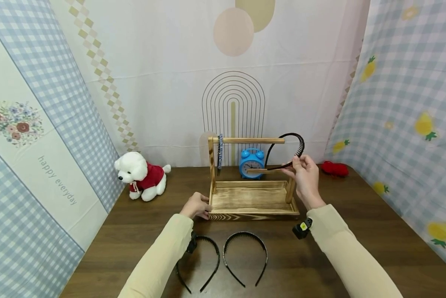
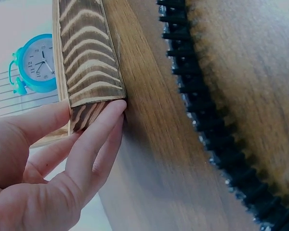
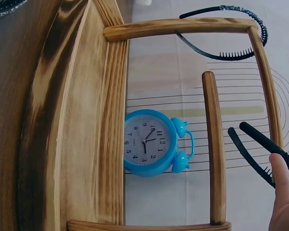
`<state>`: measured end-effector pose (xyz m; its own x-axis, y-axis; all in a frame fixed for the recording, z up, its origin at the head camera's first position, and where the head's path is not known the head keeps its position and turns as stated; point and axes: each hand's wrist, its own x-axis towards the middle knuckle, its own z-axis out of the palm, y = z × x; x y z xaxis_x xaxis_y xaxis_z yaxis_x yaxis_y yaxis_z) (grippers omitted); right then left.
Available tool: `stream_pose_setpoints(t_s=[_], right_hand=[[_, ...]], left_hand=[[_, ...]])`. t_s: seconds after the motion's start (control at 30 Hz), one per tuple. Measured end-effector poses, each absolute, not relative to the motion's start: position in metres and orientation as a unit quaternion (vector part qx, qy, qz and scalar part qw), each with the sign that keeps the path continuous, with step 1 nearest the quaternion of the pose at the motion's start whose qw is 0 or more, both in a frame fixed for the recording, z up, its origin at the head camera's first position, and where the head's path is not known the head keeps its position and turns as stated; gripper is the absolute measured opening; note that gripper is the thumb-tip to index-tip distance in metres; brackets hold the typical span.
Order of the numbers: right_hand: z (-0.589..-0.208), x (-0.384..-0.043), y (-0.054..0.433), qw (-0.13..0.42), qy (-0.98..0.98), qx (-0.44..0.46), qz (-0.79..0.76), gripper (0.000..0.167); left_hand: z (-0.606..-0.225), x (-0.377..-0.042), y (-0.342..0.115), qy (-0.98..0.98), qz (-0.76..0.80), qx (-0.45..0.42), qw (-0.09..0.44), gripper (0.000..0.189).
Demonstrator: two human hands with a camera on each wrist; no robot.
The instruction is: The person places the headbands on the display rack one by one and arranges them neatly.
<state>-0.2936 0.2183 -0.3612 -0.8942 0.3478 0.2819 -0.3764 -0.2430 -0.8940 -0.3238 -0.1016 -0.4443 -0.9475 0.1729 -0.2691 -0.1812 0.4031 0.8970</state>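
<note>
A black toothed headband (image 1: 302, 145) is pinched between the thumb and fingers of my right hand (image 1: 307, 176), beside the right side of a wooden rack (image 1: 252, 216). In the right wrist view, that headband's two tips (image 3: 250, 131) point toward the rack's shorter, lower bar (image 3: 215, 149), apart from it. My left hand (image 1: 196, 205) grips the front left corner of the rack's tray; in the left wrist view, its fingers (image 2: 86, 144) wrap that corner. A sparkly blue headband (image 1: 220, 151) hangs at the left of the upper bar (image 1: 252, 140).
Two black headbands lie on the table in front, a left one (image 1: 217, 252) partly behind my left sleeve and a right one (image 1: 265, 252). A blue alarm clock (image 1: 251, 157) stands behind the rack. A white toy dog (image 1: 133, 167) sits left, a red bundle (image 1: 334, 169) right.
</note>
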Motion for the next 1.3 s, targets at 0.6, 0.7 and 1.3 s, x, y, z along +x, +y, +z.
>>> stream_pose_setpoints(t_s=[0.6,0.7,1.3], right_hand=[[-0.364,-0.303,0.191,0.202,-0.628,0.021,0.751,0.018],[-0.364,-0.305,0.186,0.200,-0.637,0.024,0.744,0.019],[-0.362,-0.314,0.168,0.185,-0.702,0.045,0.686,0.023]], left_hand=[[-0.446,-0.324,-0.104,0.827,0.538,-0.002,0.163,0.048],[-0.445,-0.325,-0.103,0.831,0.534,0.002,0.160,0.047],[-0.445,-0.327,-0.101,0.832,0.532,-0.001,0.157,0.047]])
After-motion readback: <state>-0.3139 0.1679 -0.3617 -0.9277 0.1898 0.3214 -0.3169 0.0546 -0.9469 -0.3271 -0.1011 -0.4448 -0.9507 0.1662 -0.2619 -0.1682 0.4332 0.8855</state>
